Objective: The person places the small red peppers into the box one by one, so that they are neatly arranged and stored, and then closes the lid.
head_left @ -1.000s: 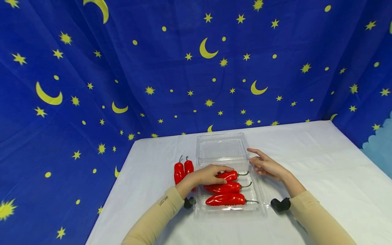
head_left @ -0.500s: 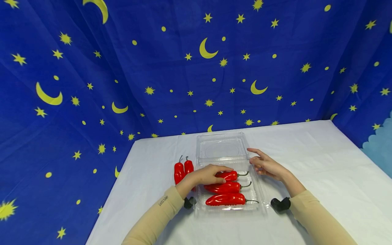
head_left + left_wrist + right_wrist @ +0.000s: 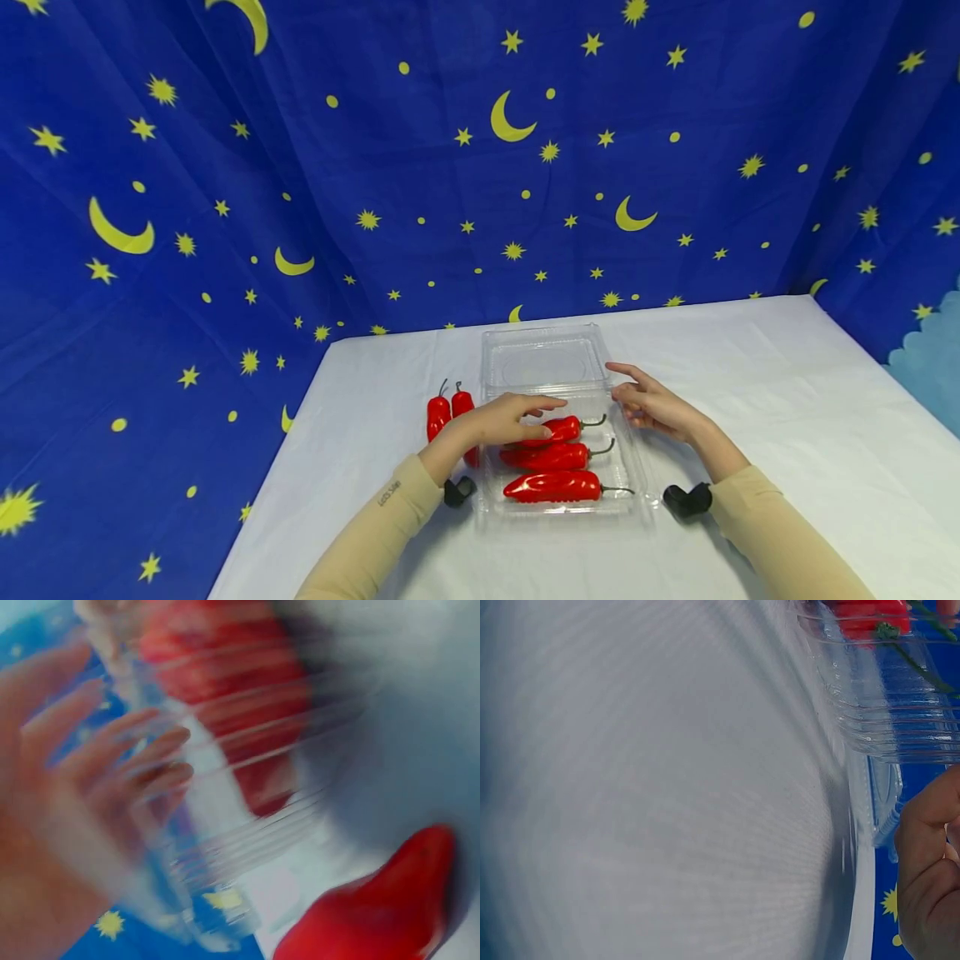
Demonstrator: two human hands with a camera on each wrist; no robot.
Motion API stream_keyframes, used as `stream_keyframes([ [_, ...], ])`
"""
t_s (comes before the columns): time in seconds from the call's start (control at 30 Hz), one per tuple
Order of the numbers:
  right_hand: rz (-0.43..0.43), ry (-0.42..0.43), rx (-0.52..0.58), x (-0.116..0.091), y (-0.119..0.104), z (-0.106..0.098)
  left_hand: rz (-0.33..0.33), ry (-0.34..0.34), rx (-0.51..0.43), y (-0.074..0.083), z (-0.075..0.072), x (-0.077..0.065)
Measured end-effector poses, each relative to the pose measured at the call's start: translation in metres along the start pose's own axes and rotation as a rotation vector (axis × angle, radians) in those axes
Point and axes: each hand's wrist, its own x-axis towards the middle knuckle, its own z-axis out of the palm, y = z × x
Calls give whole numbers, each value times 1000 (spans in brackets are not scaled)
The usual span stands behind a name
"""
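Three red peppers lie side by side, stems to the right, in the base of a clear plastic clamshell box [image 3: 637, 475]: the far pepper [image 3: 564, 429], the middle pepper [image 3: 555, 457] and the near pepper [image 3: 553, 487]. Over the far one is my left hand [image 3: 504, 418], its fingers spread and relaxed, thumb overlapping the pepper in the head view. The left wrist view is blurred but shows these fingers apart. My right hand [image 3: 658, 408] stays at the box's right side by the hinge, index finger extended and the others loosely bent, fingertips right at the edge.
Two more red peppers lie left of the box; one red pepper [image 3: 438, 415] is beside another red pepper [image 3: 462, 403], both partly behind my left wrist. The box's open lid [image 3: 543, 362] lies flat at the back. A starry blue curtain [image 3: 420, 167] hangs behind the white table [image 3: 750, 375].
My left hand has risen slightly off the far pepper, with its fingers lifting and straightening. The far and middle peppers have shifted a little. My right hand has kept its place.
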Motion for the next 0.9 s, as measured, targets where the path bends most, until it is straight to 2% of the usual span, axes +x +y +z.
stream_keyframes([
  [0.17, -5, -7, 2, 0, 1, 1, 14, 22, -28, 6, -15, -10],
  [0.33, -12, -23, 7, -1, 0, 1, 25, 100, -29, 14, -33, -22],
  [0.43, -5, -19, 7, -1, -1, 1, 18, 183, -37, 21, -44, -31],
  [0.6, 0, -7, -20, -1, -2, 0, 27, 364, -66, 28, -59, -45],
  [0.77, 10, 1, -28, 0, -5, 0, 54, 546, -98, 23, -63, -59],
  [0.9, 15, 2, -26, 0, -4, 0, 38, 637, -151, 12, -62, -71],
])
